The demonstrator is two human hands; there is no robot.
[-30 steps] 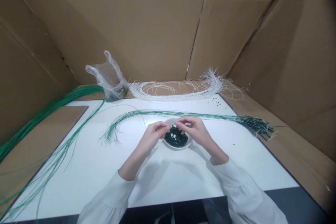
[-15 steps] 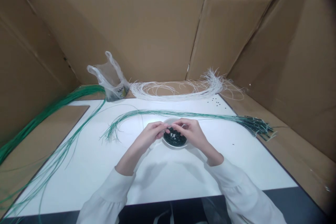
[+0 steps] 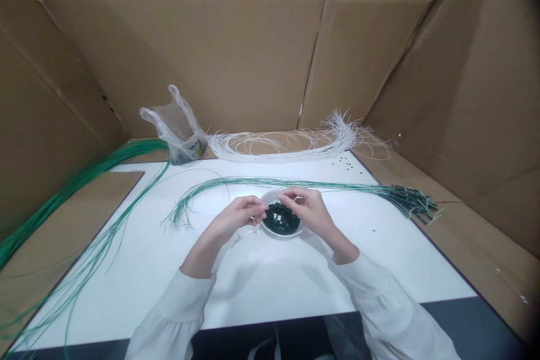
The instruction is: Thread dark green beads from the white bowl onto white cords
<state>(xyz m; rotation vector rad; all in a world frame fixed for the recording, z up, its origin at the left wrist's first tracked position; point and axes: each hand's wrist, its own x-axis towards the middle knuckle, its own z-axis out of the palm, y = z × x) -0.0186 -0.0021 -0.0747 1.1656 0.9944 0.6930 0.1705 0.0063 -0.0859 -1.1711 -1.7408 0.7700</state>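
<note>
Over the left rim of a white bowl [image 3: 270, 196], my left hand [image 3: 236, 215] is closed, thumb and fingertips pressed together. A faint thin strand [image 3: 225, 180] curves down from the left and runs to this hand. The bowl holds a heap of small dark green beads [image 3: 287, 220]. My right hand [image 3: 310, 209] is closed in a pinch above the bowl's right side. Anything between its fingertips is too small to name. A narrow gap lies between the two pinches.
Behind the bowl, green strands [image 3: 261, 181] stretch across the white table, their dark beaded ends [image 3: 409, 199] at the right. White strands [image 3: 270, 154] and a plastic bag [image 3: 181, 135] stand farther back. More green strands [image 3: 101, 163] lie left. Cardboard walls [image 3: 253, 56] surround the table.
My hands have drawn apart over the bowl; the left has shifted slightly left. Before, the fingertips nearly met with something thin between them. Both remain pinched.
</note>
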